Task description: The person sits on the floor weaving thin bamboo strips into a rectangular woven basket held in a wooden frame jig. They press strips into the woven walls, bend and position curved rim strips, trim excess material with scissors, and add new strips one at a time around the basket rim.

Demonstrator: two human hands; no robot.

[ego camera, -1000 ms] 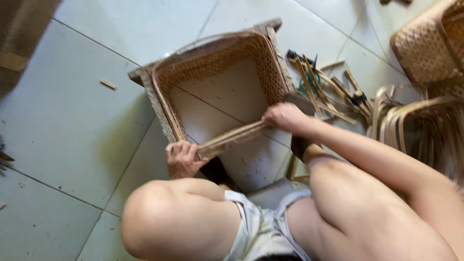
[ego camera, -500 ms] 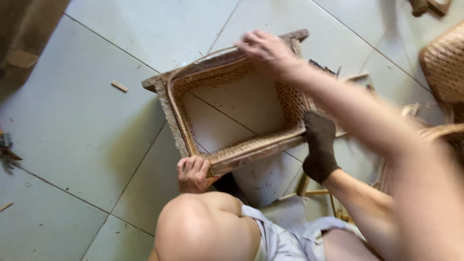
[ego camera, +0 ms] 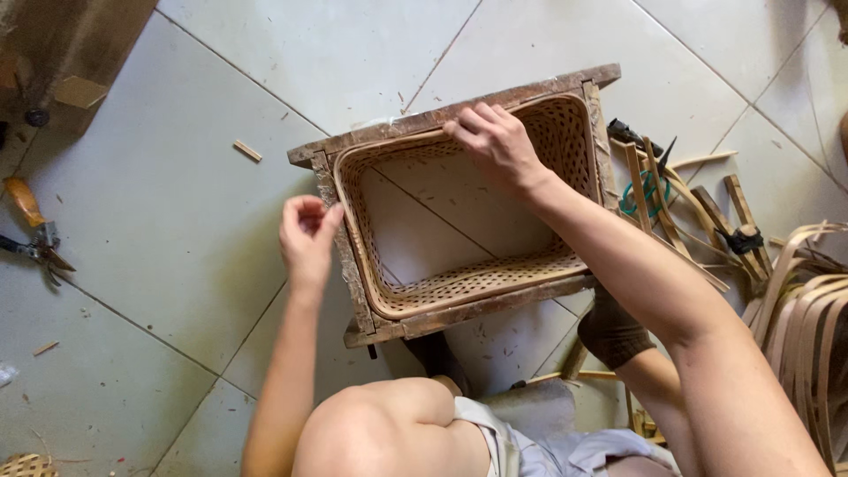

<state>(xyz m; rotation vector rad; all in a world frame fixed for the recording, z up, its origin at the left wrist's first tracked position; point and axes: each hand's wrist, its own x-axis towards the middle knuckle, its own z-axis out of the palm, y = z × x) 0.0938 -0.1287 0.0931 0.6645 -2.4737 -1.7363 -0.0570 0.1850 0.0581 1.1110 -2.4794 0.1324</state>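
The right hand (ego camera: pixel 495 141) lies with its fingers curled down over the far long rim of the woven rattan basket (ego camera: pixel 468 287), knuckles up, gripping the rim where it meets the weathered wooden frame (ego camera: pixel 402 125) that boxes the basket in. The left hand (ego camera: pixel 307 237) hovers just beside the near-left short end of that frame, fingers loosely bent and thumb close to the forefinger, pinching nothing that I can make out and perhaps not quite touching the wood. The basket is bottomless, floor tile showing through it, and its long axis runs from the left hand's end away toward the upper right, so the right hand sits on it while the left is only next to it. Beyond the basket's right end lie loose bamboo strips (ego camera: pixel 671 208) with a green-handled cutter (ego camera: pixel 640 190) among them, and bent rattan strips (ego camera: pixel 799 309) pile at the far right. Well off to the left, orange-handled pliers (ego camera: pixel 31 234) rest on the tiled floor (ego camera: pixel 159 212). No packages, labels or signs show.
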